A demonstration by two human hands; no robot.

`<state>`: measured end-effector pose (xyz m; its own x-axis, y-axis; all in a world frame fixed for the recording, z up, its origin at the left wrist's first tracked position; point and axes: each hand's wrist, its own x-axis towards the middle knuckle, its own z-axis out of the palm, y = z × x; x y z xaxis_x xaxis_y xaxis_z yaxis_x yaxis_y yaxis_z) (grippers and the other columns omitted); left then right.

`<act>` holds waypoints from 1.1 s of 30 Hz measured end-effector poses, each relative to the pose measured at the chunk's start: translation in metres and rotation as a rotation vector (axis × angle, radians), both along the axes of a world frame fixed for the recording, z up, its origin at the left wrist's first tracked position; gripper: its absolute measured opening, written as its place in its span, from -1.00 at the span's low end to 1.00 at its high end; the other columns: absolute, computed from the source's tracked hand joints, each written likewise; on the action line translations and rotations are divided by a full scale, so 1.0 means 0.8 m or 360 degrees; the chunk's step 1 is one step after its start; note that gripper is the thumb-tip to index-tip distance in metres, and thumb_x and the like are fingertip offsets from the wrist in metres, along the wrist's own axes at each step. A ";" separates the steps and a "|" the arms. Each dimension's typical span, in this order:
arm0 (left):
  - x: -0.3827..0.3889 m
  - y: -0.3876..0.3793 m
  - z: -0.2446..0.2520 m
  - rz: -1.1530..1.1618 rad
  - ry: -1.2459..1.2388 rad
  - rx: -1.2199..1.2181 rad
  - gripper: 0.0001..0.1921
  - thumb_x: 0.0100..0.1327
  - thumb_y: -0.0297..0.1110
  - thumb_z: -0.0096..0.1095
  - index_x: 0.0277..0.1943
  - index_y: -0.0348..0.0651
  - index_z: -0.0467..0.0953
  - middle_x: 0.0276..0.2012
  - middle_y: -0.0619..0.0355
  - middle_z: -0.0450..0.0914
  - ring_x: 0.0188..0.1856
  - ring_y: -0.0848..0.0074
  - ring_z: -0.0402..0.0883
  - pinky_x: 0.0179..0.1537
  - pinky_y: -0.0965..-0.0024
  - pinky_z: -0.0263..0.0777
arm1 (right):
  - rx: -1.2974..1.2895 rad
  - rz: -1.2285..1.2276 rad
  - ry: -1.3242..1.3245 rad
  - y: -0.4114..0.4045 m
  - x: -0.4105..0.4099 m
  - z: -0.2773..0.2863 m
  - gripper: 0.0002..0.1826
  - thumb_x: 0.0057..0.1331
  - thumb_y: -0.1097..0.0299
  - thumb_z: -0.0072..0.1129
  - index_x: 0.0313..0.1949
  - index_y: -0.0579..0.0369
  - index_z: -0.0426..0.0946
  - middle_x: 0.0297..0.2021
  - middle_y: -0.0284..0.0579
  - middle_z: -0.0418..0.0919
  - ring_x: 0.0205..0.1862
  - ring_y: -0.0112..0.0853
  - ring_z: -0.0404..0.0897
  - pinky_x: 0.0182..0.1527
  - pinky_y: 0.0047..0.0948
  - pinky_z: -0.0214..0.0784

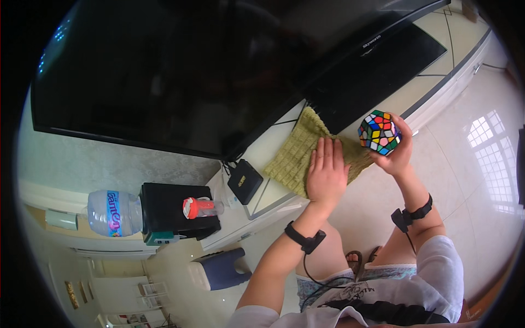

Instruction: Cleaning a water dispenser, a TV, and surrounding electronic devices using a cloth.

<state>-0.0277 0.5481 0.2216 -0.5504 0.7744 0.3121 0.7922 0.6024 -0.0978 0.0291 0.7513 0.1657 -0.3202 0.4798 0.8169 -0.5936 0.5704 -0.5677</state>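
My left hand (328, 176) lies flat on a green textured cloth (289, 162), palm down with its fingers stretched forward. The cloth rests on the light top of a TV cabinet (428, 88), and its right part hangs past the front edge, darker in shade. My right hand (398, 153) holds a dodecahedron twisty puzzle (379, 133) just right of the cloth, the thumb below it and the fingers along its right side. Many-coloured stickers on the puzzle are mixed. Each forearm carries a black strap with a small cabled device.
A large Skyworth television (164, 78) stands behind the cloth, with a black glass panel (385, 78) inset in the cabinet top. To the left are a black TV box (245, 181), a red-lidded cup (201, 208), a water dispenser (172, 205) with its bottle (115, 213), and a blue stool (223, 268).
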 end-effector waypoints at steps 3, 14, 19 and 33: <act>0.000 0.003 -0.004 -0.0059 0.0010 0.0080 -0.28 0.32 -0.08 0.31 0.44 -0.30 0.32 0.43 -0.18 0.36 0.51 0.07 0.27 0.46 0.05 0.24 | -0.0073 -0.0176 -0.0342 -0.004 0.013 0.008 -0.08 0.03 0.28 0.58 0.34 0.24 0.27 0.13 0.15 0.56 0.16 -0.11 0.62 0.25 -0.21 0.45; -0.015 -0.015 -0.034 -0.0419 0.0000 0.0513 -0.51 0.42 -0.33 -0.02 0.35 -0.29 0.43 0.36 -0.09 0.48 0.45 0.15 0.38 0.43 0.09 0.26 | -0.0152 -0.0202 -0.0997 -0.066 0.007 0.123 -0.21 0.15 0.31 0.45 0.37 0.04 0.31 0.16 0.01 0.59 0.19 -0.17 0.60 0.28 -0.25 0.40; -0.022 -0.012 -0.065 -0.0416 -0.0393 0.1016 -0.41 0.44 -0.18 0.00 0.45 -0.26 0.31 0.47 -0.01 0.33 0.50 0.25 0.31 0.51 0.06 0.13 | 0.0381 0.0616 -0.1020 -0.235 -0.069 0.212 -0.13 0.09 0.20 0.55 0.35 0.07 0.32 0.17 0.01 0.53 0.21 -0.14 0.57 0.27 -0.23 0.42; -0.009 -0.008 -0.062 -0.0414 -0.0002 0.0825 -0.43 0.44 -0.18 -0.07 0.41 -0.30 0.38 0.44 -0.07 0.39 0.51 0.14 0.29 0.49 0.03 0.15 | 0.0659 0.0842 -0.1442 -0.343 -0.164 0.169 -0.08 0.17 0.07 0.49 0.44 0.01 0.23 0.23 0.19 0.49 0.29 0.08 0.48 0.33 -0.12 0.38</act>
<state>-0.0350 0.5419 0.1724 -0.3630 0.6302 0.6863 0.9205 0.3567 0.1593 -0.1017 0.4768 0.3008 -0.9586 -0.1459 0.2447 -0.2817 0.6136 -0.7377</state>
